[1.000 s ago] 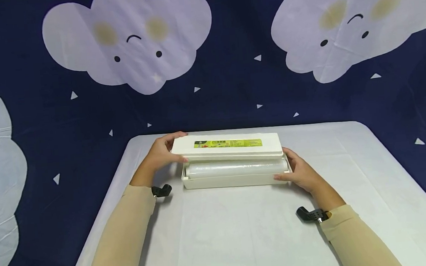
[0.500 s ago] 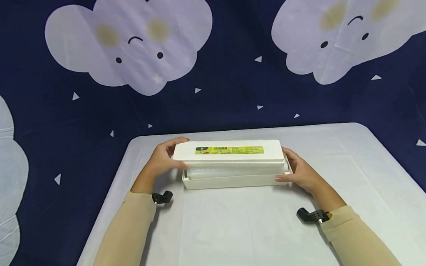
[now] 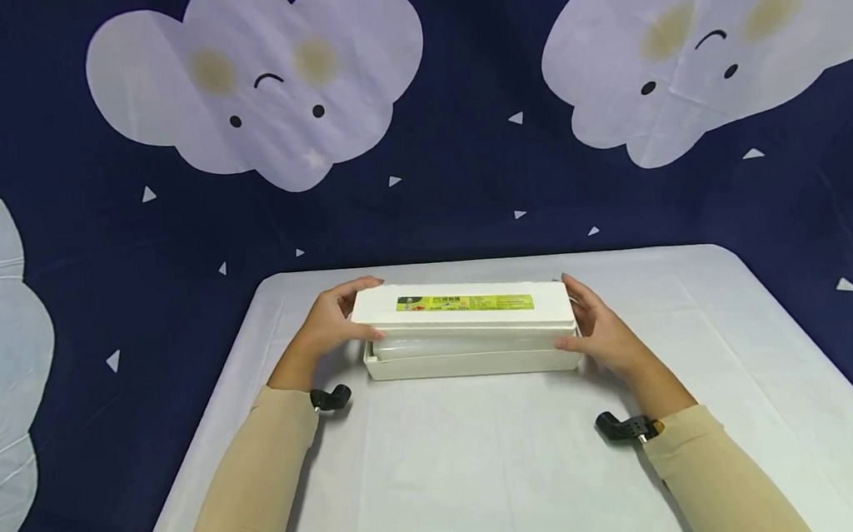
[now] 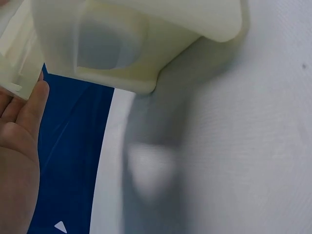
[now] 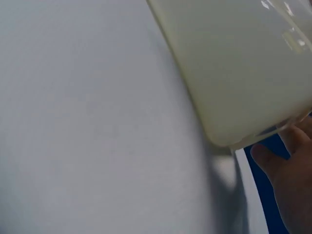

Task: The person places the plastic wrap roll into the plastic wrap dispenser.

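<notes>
A white cling film box (image 3: 472,365) lies on the table, with a roll of cling film (image 3: 463,344) showing along its front. Its lid (image 3: 461,320), with a yellow-green label, sits slightly raised and tilted above the box, its left end higher. My left hand (image 3: 326,324) grips the lid's left end, thumb in front and fingers behind. Around the lid's right end my right hand (image 3: 603,329) curls, its thumb at the front corner near the box rim. In the left wrist view, a gap shows between the lid (image 4: 22,53) and the box (image 4: 117,83).
A white cloth covers the table (image 3: 442,465). Behind it hangs a dark blue curtain (image 3: 466,196) with cloud prints. Black wrist cameras (image 3: 623,428) are strapped at both wrists.
The lid has come down and forward over the roll and shifted slightly right, with the left hand on it. My right hand has moved up from the box's right end to the lid.
</notes>
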